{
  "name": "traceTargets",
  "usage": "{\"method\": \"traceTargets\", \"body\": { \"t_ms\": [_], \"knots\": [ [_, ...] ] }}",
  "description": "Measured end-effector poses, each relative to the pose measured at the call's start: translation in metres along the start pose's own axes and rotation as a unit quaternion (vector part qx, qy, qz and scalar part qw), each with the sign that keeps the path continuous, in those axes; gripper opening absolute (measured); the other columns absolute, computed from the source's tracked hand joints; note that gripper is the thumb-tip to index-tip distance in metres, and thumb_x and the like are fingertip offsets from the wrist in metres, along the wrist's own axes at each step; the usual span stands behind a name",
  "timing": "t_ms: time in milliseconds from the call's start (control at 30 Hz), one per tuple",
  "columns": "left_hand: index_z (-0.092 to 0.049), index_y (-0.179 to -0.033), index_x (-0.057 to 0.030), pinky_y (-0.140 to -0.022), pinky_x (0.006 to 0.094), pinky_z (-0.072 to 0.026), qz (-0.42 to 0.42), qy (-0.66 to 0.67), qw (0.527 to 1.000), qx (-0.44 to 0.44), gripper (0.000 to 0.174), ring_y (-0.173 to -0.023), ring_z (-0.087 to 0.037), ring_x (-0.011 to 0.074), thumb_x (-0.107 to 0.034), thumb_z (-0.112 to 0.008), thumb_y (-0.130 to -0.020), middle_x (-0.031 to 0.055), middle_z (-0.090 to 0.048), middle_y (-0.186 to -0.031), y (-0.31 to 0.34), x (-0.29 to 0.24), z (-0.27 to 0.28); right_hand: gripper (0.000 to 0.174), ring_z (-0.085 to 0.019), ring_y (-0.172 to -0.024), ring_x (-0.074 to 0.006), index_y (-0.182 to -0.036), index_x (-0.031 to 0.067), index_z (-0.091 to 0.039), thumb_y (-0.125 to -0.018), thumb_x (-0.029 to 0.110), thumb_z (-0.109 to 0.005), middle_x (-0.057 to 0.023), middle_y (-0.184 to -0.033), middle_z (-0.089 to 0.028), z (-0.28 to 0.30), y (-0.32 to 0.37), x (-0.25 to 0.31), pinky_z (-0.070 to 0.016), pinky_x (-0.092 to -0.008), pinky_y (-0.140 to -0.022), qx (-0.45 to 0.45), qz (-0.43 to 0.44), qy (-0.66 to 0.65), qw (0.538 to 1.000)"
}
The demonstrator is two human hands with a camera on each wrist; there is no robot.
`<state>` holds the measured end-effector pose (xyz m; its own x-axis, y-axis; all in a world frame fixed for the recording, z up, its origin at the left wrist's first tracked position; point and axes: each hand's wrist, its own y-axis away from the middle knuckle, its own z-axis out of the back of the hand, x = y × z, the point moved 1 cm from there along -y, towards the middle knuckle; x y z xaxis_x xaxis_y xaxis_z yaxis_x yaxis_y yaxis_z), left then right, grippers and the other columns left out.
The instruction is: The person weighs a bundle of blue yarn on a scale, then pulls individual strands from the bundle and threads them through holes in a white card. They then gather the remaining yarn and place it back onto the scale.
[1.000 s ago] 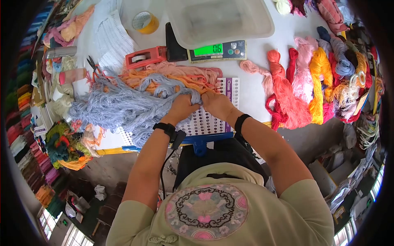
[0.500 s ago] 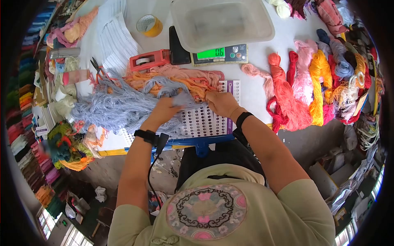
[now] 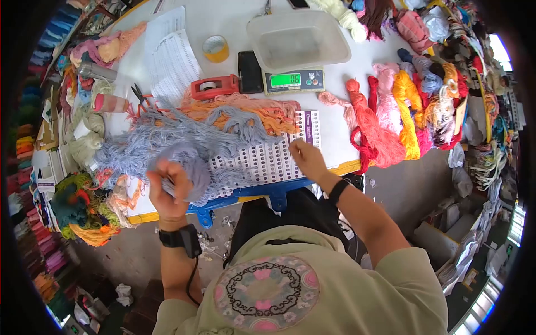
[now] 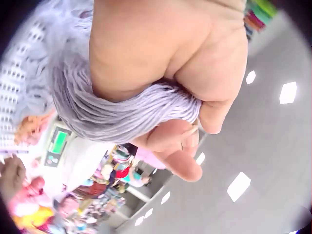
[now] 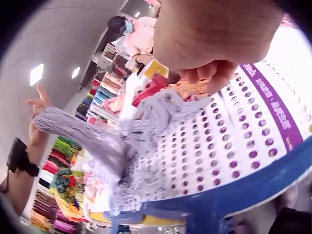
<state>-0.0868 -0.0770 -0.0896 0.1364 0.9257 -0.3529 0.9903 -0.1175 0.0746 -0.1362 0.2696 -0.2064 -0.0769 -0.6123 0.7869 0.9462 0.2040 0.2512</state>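
Note:
Raised at the table's front left, my left hand (image 3: 171, 192) grips a skein of grey-blue thread (image 3: 192, 174). The strands loop across the palm, fingers curled over them, in the left wrist view (image 4: 122, 114). In the right wrist view the skein stretches from that hand down to the card. My right hand (image 3: 309, 161), its fingers curled, hovers by the right part of the white perforated card (image 3: 262, 162) with a purple strip. No thread shows in its fingers. More grey-blue thread (image 3: 167, 131) lies across the card, with orange thread (image 3: 268, 120) behind it.
Behind the card are a red tape dispenser (image 3: 215, 87), a black phone (image 3: 249, 71) and a green-lit scale (image 3: 294, 81) bearing a plastic tub (image 3: 298, 42). Scissors (image 3: 138, 92) lie left. Red, pink and yellow skeins (image 3: 377, 134) line the right. A blue clip (image 3: 278, 198) sits at the front edge.
My left hand has swung left and toward my body, drawing the grey-blue skein off the card's middle. The right hand has come slightly nearer to my body, apart from the threads.

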Motion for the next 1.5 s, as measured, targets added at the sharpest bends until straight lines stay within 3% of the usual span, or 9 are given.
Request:
{"method": "traceTargets", "body": {
  "t_ms": [267,500,833,1000,1133,1267,1300,1333,1500],
  "knots": [
    [-0.066,-0.096,-0.0053,-0.108,0.0552,-0.0287,-0.08,-0.358,0.908,0.205,0.056,-0.121,-0.052,0.0396,-0.051,-0.034,-0.098,0.0164,-0.067,-0.105,0.034,0.003,-0.085,0.013,-0.057,-0.061,-0.0126,-0.095,0.0056,-0.064,-0.092,0.017,-0.058,-0.007,-0.073,-0.063,-0.033,0.058,0.12,-0.0466,-0.0296,-0.059,0.093,0.052,-0.112,0.988],
    [-0.065,-0.074,-0.0067,-0.114,0.0608,0.0026,-0.078,-0.303,0.894,0.321,0.063,-0.123,-0.05,0.0423,-0.052,-0.029,-0.099,0.012,-0.068,-0.087,0.041,0.001,-0.107,0.027,-0.053,-0.062,-0.006,-0.117,0.0072,-0.054,-0.101,0.027,-0.047,-0.0002,-0.087,-0.058,-0.018,0.081,0.23,-0.0474,-0.0208,-0.058,0.251,0.095,-0.433,0.86],
    [-0.065,-0.076,-0.0033,-0.115,0.0578,-0.0072,0.005,-0.197,0.94,0.279,0.066,-0.116,-0.057,0.0363,-0.052,-0.027,-0.1,0.0171,-0.069,-0.089,0.036,0.011,-0.091,0.014,-0.058,-0.076,-0.0154,-0.103,0.0048,-0.059,-0.094,0.015,-0.058,-0.0052,-0.088,-0.058,-0.006,0.093,0.209,-0.048,-0.0308,-0.065,0.106,0.151,-0.222,0.957],
    [-0.063,-0.102,-0.0015,-0.089,0.0446,-0.0499,0.084,-0.113,0.99,0.013,0.048,-0.094,-0.062,0.0277,-0.045,-0.042,-0.099,0.0149,-0.066,-0.104,0.043,-0.032,-0.046,0.016,-0.056,-0.104,-0.0199,-0.109,0.0079,-0.057,-0.098,0.014,-0.049,-0.0053,-0.112,-0.061,0.068,0.07,0.094,-0.0455,-0.0322,-0.087,-0.171,0.092,-0.273,0.942],
    [-0.061,-0.107,-0.0035,-0.053,0.0211,-0.0434,-0.181,-0.216,0.924,-0.26,0.033,-0.07,-0.055,0.0092,-0.034,-0.057,-0.095,0.0056,-0.065,-0.101,0.058,-0.117,0.025,0.018,-0.06,-0.08,-0.0158,-0.101,0.0112,-0.053,-0.1,0.027,-0.045,-0.0023,-0.086,-0.06,0.205,0.075,-0.017,-0.051,-0.0343,-0.076,-0.25,0.009,-0.624,0.741],
    [-0.056,-0.124,-0.0072,-0.043,0.0165,-0.0293,-0.208,-0.261,0.914,-0.23,0.036,-0.051,-0.035,0.0014,-0.03,-0.054,-0.097,0.002,-0.063,-0.103,0.046,-0.101,-0.008,0.018,-0.058,-0.077,-0.0174,-0.101,0.0069,-0.054,-0.1,0.02,-0.042,-0.0047,-0.087,-0.059,0.333,0.092,-0.082,-0.0491,-0.0353,-0.069,-0.542,0.001,-0.382,0.749],
    [-0.053,-0.13,-0.0089,-0.041,0.0156,-0.0262,-0.205,-0.277,0.898,-0.272,0.039,-0.048,-0.03,0.0004,-0.03,-0.053,-0.097,0.0011,-0.062,-0.104,0.032,-0.074,-0.021,0.019,-0.059,-0.08,-0.02,-0.104,0.0046,-0.055,-0.1,0.019,-0.042,-0.0059,-0.089,-0.059,0.337,0.08,-0.089,-0.0487,-0.0362,-0.072,-0.567,0.01,0.012,0.824],
    [-0.047,-0.137,-0.011,-0.042,0.0154,-0.0265,-0.129,-0.327,0.907,-0.233,0.045,-0.05,-0.029,0.0005,-0.03,-0.053,-0.097,-0.0005,-0.06,-0.105,0.018,-0.047,-0.006,0.021,-0.059,-0.082,-0.0225,-0.106,0.0023,-0.055,-0.099,0.018,-0.043,-0.007,-0.092,-0.059,0.328,0.061,-0.103,-0.0483,-0.0371,-0.074,-0.496,0.022,0.402,0.769],
    [-0.061,-0.119,-0.0065,-0.045,0.0142,-0.0241,0.214,-0.386,0.875,-0.198,0.032,-0.053,-0.033,0.0018,-0.025,-0.057,-0.094,0.0022,-0.065,-0.104,-0.069,0.126,-0.006,0.02,-0.061,-0.082,-0.0364,-0.1,0.0055,-0.055,-0.098,0.02,-0.042,-0.0194,-0.089,-0.062,0.149,-0.039,-0.092,-0.0481,-0.0426,-0.072,-0.163,0.107,0.03,0.98]
  ]
}}
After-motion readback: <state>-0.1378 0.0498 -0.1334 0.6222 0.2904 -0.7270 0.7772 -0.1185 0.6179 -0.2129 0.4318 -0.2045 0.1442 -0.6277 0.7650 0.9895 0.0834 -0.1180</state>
